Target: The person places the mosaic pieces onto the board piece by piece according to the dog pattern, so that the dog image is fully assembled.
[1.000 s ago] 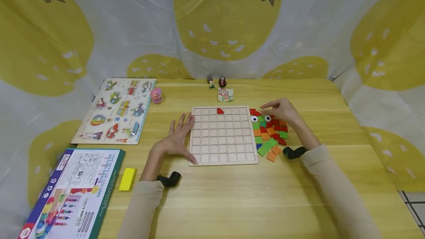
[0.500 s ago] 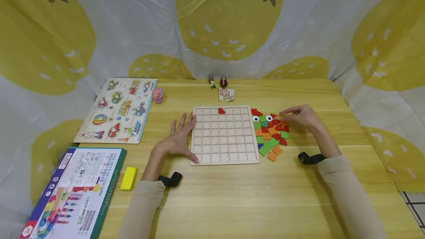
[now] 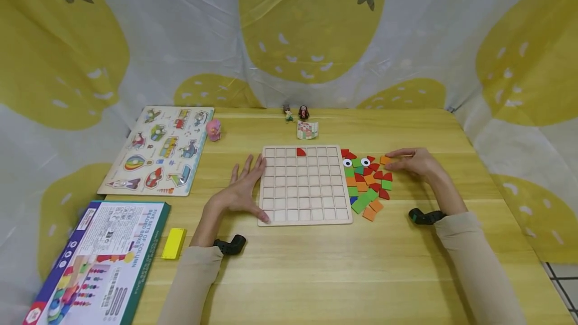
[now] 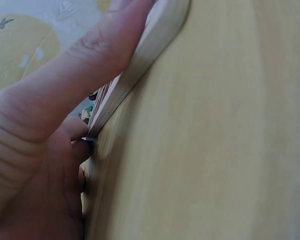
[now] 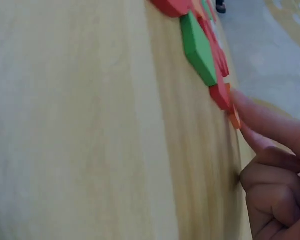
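My left hand (image 3: 241,187) rests against the left side of a wooden grid board (image 3: 305,184), fingers spread and thumb at the near left corner. In the left wrist view the thumb (image 4: 97,52) presses on the edge of the board (image 4: 150,50). A red quarter-circle tile (image 3: 301,152) sits in a top-row cell. To the board's right lies a cluster of green, red and orange tiles (image 3: 366,199), with two round eye tiles (image 3: 365,162) among them. At its far right edge my right hand (image 3: 417,161) pinches an orange square tile (image 3: 385,160) between thumb and index finger.
A small pattern card (image 3: 307,130) and two figurines (image 3: 303,112) stand behind the board. On the left are a picture puzzle board (image 3: 158,152), a pink toy (image 3: 213,130), a yellow block (image 3: 173,244) and a large box (image 3: 101,265).
The right hand has moved rightward from over the tile cluster to its right edge, where an orange tile now shows between its fingers. The left hand stays at the board.
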The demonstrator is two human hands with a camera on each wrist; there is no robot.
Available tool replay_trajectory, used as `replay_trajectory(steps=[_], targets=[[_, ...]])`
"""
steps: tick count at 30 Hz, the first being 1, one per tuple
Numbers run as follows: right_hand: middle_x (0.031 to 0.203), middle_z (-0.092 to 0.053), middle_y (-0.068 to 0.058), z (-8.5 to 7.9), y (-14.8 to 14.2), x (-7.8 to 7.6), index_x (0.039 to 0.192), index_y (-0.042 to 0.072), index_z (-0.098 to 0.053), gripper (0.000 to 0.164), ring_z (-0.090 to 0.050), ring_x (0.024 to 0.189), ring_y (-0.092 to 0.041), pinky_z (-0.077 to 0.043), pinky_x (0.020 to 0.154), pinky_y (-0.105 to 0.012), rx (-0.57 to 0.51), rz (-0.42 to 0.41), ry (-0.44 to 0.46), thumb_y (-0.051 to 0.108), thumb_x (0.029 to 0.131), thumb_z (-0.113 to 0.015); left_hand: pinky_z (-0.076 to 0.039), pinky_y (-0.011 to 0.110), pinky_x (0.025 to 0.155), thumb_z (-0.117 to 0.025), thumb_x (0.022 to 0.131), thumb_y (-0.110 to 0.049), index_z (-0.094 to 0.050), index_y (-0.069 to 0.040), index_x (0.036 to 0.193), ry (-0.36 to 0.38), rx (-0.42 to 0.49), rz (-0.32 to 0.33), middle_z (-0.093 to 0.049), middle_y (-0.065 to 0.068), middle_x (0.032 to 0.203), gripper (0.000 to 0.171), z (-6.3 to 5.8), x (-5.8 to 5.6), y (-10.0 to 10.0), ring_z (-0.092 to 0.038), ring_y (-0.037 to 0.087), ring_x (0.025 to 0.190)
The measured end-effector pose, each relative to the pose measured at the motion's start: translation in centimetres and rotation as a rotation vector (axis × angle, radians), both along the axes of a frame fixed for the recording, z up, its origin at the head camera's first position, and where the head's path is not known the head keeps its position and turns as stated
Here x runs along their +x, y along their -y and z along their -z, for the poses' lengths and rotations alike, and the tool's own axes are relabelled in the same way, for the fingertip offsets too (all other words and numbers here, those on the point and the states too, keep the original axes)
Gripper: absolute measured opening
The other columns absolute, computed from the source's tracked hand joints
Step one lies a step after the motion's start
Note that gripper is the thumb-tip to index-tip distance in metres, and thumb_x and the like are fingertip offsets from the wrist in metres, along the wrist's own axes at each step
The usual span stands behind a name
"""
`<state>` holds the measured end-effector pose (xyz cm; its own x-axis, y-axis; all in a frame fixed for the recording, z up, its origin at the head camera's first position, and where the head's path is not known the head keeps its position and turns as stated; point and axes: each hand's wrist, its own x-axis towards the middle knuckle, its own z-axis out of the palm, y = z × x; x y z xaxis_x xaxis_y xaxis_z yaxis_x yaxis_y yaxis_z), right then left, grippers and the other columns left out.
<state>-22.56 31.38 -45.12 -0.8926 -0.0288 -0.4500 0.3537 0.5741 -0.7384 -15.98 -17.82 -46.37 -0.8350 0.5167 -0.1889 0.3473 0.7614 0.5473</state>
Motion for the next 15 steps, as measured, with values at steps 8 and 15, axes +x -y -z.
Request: replay_trajectory(steps=[8,15], targets=[[0.050,-0.032,0.012,-0.9,0.8,0.0,0.122,0.003,-0.064,0.050,-0.024,0.045,-0.006,-0.023,0.044,-0.027,0.004,-0.086,-0.120,0.030,0.082,-0.077,0.016,0.064,0.114,-0.088,0.048,-0.060,0.008,-0.007,0.155,0.008,0.006,0.004,0.014,0.011,0.163,0.153,0.0,0.0,0.1,0.020,0.037,0.148],[0.053,-0.022,0.007,-2.9,9.7,-0.8,0.114,0.012,-0.071,0.035,-0.020,0.047,-0.012,-0.021,0.044,-0.028,-0.057,-0.196,-0.199,0.025,0.082,-0.078,0.016,0.063,0.115,-0.089,0.047,-0.060,0.006,-0.008,0.155,0.009,0.003,0.002,0.014,0.010,0.163,0.153,-0.1,0.1,0.0,0.021,0.036,0.148]])
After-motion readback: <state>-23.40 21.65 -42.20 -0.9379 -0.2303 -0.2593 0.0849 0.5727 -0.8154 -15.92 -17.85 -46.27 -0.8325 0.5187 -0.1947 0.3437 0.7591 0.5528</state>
